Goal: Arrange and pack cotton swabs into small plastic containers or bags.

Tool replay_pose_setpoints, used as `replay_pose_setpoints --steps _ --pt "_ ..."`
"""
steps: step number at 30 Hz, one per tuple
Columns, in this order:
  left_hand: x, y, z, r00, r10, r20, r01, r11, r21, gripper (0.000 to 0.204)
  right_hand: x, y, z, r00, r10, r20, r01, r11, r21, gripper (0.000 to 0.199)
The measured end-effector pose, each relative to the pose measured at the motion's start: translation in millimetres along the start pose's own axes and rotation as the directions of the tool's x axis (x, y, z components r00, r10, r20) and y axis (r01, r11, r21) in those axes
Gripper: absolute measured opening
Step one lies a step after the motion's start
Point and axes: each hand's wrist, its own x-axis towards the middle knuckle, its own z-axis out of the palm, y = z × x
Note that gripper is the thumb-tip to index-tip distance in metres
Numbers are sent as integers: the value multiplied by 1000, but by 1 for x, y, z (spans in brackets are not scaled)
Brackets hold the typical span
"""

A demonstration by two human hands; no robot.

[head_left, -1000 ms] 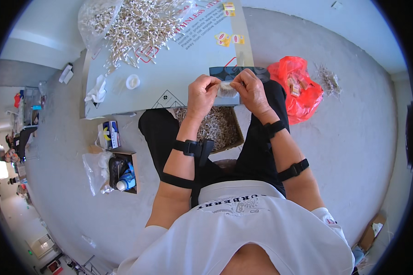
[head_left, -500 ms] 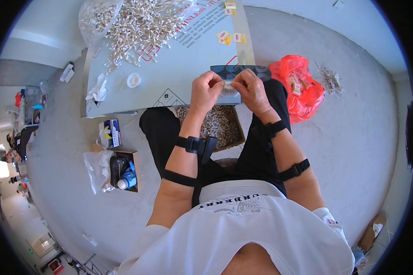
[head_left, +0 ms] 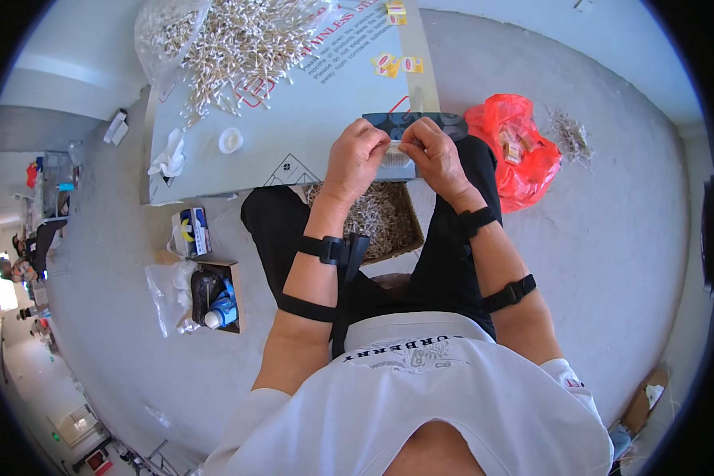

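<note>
The largest thing is the pale table (head_left: 309,119), which lies toward 11 o'clock from the middle of the view; on its far part, also at 11, spreads a heap of loose cotton swabs (head_left: 246,59); at 2 o'clock a red plastic bag (head_left: 535,186) sits on the floor, holding small packs; near the middle, below the table edge, stands a cardboard box (head_left: 415,222) full of more swabs; the left hand (head_left: 353,163) is at 12 o'clock and the right hand (head_left: 436,163) between 1 and 2, both closed in a pinch; between them, toward 1 o'clock, they grip the upper edge of a small clear pack (head_left: 396,158), with pale contents that look like swabs; this pack is probably very light, with a thin and rather slippery wall that could bend under strong pressure; it seems best to take it at the two upper corners, softly, with the fingertips; smaller is the round white lid (head_left: 230,141) at 10 o'clock; smallest are the yellow labels (head_left: 387,65) at 12.
</note>
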Motion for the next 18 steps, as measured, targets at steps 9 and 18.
replay_pose_setpoints --steps 9,18 --pt "-3 7 2 935 351 43 -344 874 344 19 11 -16 1 917 -386 99 389 818 -424 12" --pt "-10 6 8 950 305 69 -307 869 388 19 9 -22 -16 908 -314 276 415 765 -492 11"
